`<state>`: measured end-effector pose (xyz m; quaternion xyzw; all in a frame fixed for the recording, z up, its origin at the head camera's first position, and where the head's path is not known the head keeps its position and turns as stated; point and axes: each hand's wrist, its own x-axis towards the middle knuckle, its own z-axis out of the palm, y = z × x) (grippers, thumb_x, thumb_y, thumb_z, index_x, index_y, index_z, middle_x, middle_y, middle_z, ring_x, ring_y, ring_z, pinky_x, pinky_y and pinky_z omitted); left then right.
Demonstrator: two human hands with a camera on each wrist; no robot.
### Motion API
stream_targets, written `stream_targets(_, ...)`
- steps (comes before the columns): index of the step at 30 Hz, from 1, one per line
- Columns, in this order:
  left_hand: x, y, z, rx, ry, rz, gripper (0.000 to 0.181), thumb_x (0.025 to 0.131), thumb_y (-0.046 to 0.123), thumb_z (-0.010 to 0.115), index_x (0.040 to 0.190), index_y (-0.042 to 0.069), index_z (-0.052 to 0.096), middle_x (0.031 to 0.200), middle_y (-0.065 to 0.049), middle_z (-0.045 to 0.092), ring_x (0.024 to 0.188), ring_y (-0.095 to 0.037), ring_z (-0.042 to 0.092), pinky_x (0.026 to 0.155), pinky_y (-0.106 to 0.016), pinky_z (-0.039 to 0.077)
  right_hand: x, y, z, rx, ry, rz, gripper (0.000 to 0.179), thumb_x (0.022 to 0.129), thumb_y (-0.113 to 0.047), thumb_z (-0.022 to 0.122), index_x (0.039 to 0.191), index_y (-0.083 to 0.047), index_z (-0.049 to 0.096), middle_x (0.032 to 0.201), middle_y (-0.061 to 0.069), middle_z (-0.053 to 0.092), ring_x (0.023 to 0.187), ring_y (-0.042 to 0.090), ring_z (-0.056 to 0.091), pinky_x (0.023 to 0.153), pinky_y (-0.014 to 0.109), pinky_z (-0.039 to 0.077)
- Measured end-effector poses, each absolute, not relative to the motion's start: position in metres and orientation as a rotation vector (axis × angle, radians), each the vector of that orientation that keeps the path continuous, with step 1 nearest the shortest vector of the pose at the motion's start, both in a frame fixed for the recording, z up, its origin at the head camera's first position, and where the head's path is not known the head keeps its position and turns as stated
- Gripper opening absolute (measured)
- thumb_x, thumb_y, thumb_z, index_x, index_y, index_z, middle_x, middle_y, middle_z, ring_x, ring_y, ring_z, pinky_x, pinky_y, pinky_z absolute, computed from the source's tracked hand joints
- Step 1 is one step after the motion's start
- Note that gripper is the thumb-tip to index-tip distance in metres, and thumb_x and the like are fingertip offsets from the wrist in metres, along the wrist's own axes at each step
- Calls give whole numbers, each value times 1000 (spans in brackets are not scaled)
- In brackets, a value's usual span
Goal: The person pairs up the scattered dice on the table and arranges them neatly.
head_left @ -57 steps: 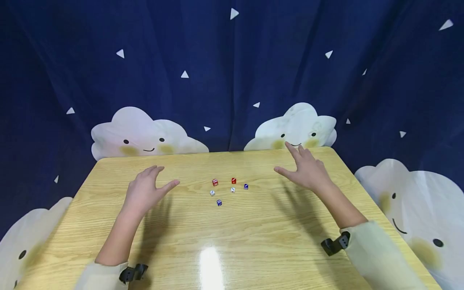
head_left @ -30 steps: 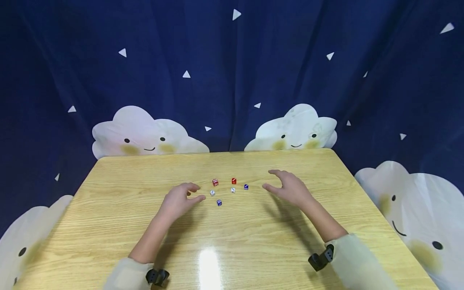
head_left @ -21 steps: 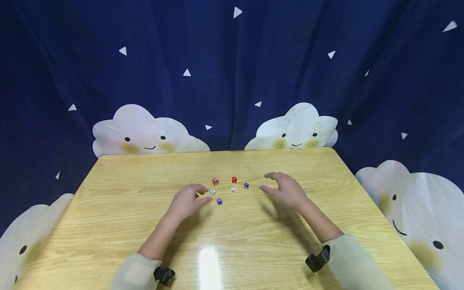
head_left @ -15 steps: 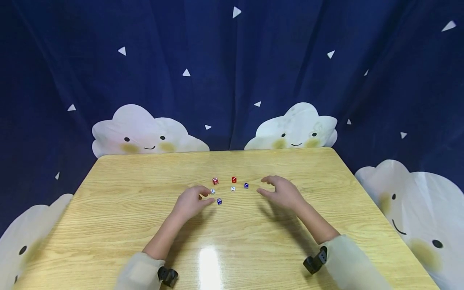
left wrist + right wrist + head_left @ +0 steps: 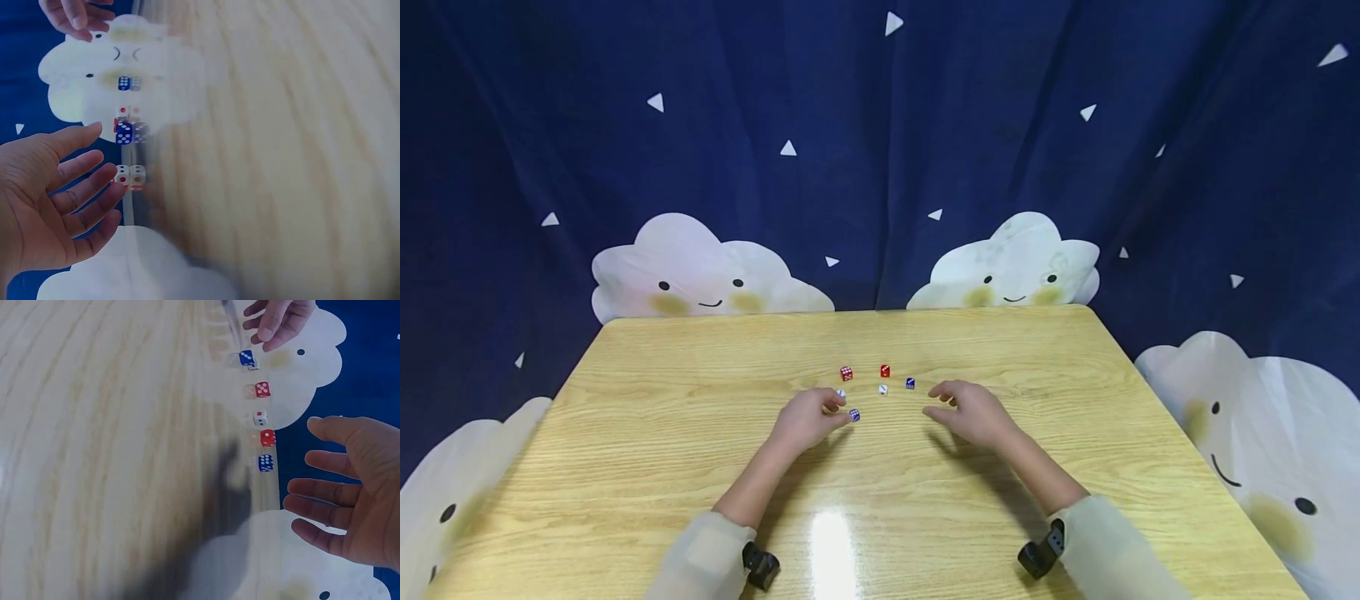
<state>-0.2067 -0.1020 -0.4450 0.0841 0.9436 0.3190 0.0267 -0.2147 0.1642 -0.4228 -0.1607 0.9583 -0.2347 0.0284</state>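
Observation:
Two red, two white and two blue dice lie in a loose group on the wooden table. My left hand (image 5: 808, 419) is beside the left ones: the blue die (image 5: 854, 414) is at the thumb tip, and the white die (image 5: 841, 393) is by the fingers. In the left wrist view its fingers (image 5: 90, 187) are spread and bent slightly, holding nothing; whether they touch a die I cannot tell. The left red die (image 5: 846, 373) lies behind. My right hand (image 5: 973, 412) hovers right of the right blue die (image 5: 910, 383), loosely curved and holding nothing. The right red die (image 5: 885, 371) and white die (image 5: 883, 389) sit mid-group.
The light wooden table (image 5: 880, 492) carries a bright glare patch near its front. A dark blue curtain (image 5: 880, 167) with white clouds stands around it. Each sleeve has a black wrist camera, such as the left one (image 5: 762, 567).
Both hands have come inward and lower from wide apart toward the dice. The left hand moved right up to the left white and blue dice; the right hand moved left. The dice have not moved.

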Motion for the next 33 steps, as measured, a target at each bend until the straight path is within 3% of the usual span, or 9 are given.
stream_targets(7, -211, -97, -449, 238, 2913, 928, 27, 76, 34, 66, 94, 15, 65, 89, 0, 65, 84, -16, 60, 71, -34, 46, -213, 160, -429, -517, 2937, -738, 33, 80, -38, 60, 103, -15, 63, 96, 3, 64, 83, 13, 58, 71, 32, 47)
stream_targets(17, -215, -90, -454, 263, 2938, 849, 16, 76, 29, 67, 85, 16, 66, 75, 5, 60, 69, -9, 52, 58, -26, 40, -212, 157, -434, -538, 2915, -748, 31, 80, -38, 61, 102, -16, 64, 95, 3, 64, 79, 11, 59, 69, 31, 47)
stream_targets(33, -201, -83, -453, 388, 2907, 860, 15, 77, 31, 65, 85, 18, 66, 75, 8, 61, 70, -7, 53, 61, -26, 42, -212, 148, -436, -613, 2872, -839, 25, 80, -30, 62, 98, -13, 65, 91, 1, 64, 77, 9, 58, 70, 29, 46)
